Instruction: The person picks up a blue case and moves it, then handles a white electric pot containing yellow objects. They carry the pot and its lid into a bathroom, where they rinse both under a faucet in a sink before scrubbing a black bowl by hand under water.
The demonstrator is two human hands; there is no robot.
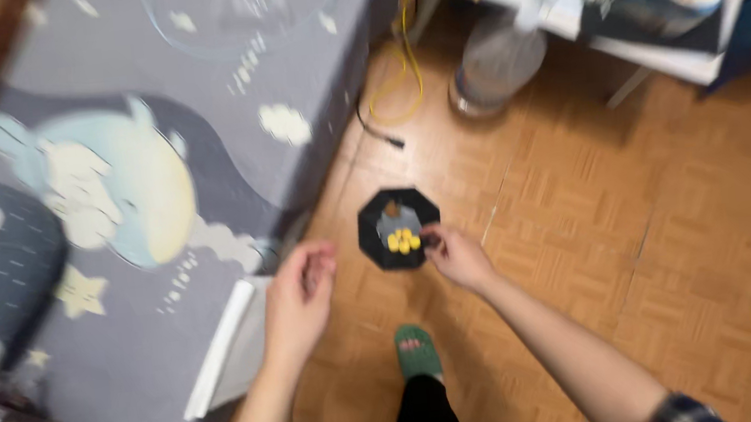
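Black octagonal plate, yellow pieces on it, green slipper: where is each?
Black octagonal plate (pixel 371 217): head view, bare left rim.
Yellow pieces (pixel 403 240): head view, middle of cluster.
Green slipper (pixel 417 351): head view, top.

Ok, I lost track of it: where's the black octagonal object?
Mid-frame in the head view, the black octagonal object sits against the wooden floor, at the right hand fingertips.

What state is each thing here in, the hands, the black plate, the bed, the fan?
Left hand: empty, fingers loosely curled.
Right hand: pinching the plate's edge.
Black octagonal plate: held level, carrying yellow pieces.
Bed cover: spread flat.
Fan: standing on the floor; too blurred to tell whether running.
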